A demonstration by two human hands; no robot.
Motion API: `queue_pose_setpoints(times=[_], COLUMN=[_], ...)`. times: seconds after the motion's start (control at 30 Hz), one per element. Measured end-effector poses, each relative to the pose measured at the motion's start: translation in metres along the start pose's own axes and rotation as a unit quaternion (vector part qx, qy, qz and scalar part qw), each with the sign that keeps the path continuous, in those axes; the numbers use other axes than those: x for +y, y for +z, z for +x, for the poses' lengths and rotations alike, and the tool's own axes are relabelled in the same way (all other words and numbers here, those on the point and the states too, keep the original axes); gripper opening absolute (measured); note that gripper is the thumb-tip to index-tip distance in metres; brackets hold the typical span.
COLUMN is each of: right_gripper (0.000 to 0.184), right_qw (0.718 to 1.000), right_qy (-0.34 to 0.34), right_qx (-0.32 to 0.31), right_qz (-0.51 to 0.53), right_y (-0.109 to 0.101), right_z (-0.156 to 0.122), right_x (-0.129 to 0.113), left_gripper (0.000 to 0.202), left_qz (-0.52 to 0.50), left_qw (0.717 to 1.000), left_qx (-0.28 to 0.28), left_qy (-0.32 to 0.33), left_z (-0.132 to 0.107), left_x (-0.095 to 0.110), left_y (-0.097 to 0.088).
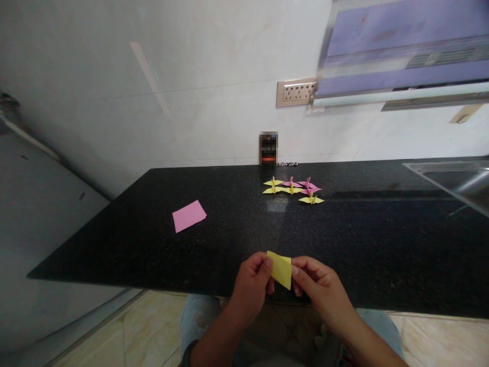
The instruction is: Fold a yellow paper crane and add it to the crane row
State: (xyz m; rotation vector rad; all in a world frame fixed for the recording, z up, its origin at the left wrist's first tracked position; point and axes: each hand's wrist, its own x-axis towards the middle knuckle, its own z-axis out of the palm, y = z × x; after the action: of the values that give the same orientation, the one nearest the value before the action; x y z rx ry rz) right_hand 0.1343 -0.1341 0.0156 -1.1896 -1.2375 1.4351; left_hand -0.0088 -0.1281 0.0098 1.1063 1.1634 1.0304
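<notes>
A small folded piece of yellow paper (280,269) is held up between both hands, over the front edge of the dark counter. My left hand (252,283) pinches its left side, thumb in front. On the opposite side, my right hand (321,285) grips the right edge between thumb and fingers. Farther back on the counter stand several folded paper cranes, yellow ones (274,189) and pink ones (308,184), grouped closely together. To the left lies flat pink paper (189,216), apart from the hands.
A phone-like upright object (268,149), its screen blurred, leans on the wall, with a beaded strap (287,164) beside it. A metal sink (458,176) is set into the counter at right. Above are a wall socket (296,93) and a purple panel (405,35).
</notes>
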Motion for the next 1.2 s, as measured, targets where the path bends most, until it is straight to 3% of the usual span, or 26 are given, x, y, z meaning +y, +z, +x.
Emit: queue_pose_setpoints(times=[0.23,0.33,0.43,0.53,0.6,0.8,0.93,1.07,1.2], right_gripper=[0.023,0.017,0.015,0.012,0.007,0.012,0.017,0.023,0.029], right_qw=[1.0,0.992,0.96,0.947,0.948,0.949,0.947,0.939,0.913], right_qy=[-0.007,-0.049,-0.108,-0.133,-0.136,-0.105,-0.082,-0.087,-0.108], right_qx=[-0.01,0.053,0.125,0.13,0.118,0.102,0.097,0.078,-0.005], right_qz=[-0.006,-0.102,-0.225,-0.263,-0.261,-0.278,-0.295,-0.324,-0.394], right_y=[-0.002,-0.004,-0.006,-0.007,-0.007,-0.011,-0.017,-0.025,-0.034], right_z=[0.001,0.003,0.004,0.004,0.004,0.003,0.0,-0.005,-0.008], right_x=[0.004,0.009,0.015,0.022,0.027,0.039,0.047,0.05,0.044], left_gripper=[0.019,0.025,0.027,0.031,0.03,0.007,0.014,0.021,0.029], left_qz=[0.073,0.144,0.307,0.437,0.472,0.529,0.538,0.554,0.579], left_qw=[0.994,0.977,0.902,0.806,0.772,0.763,0.76,0.762,0.765], left_qx=[0.006,0.079,0.139,0.061,0.053,0.092,0.096,0.062,0.035], left_qy=[0.083,0.14,0.27,0.394,0.422,0.359,0.352,0.329,0.28], left_z=[0.002,-0.002,-0.012,-0.023,-0.027,-0.023,-0.021,-0.025,-0.029], left_x=[0.004,0.002,-0.001,-0.004,-0.009,-0.039,-0.057,-0.058,-0.053], left_y=[-0.005,-0.005,-0.002,0.003,0.006,0.003,-0.002,0.0,0.002])
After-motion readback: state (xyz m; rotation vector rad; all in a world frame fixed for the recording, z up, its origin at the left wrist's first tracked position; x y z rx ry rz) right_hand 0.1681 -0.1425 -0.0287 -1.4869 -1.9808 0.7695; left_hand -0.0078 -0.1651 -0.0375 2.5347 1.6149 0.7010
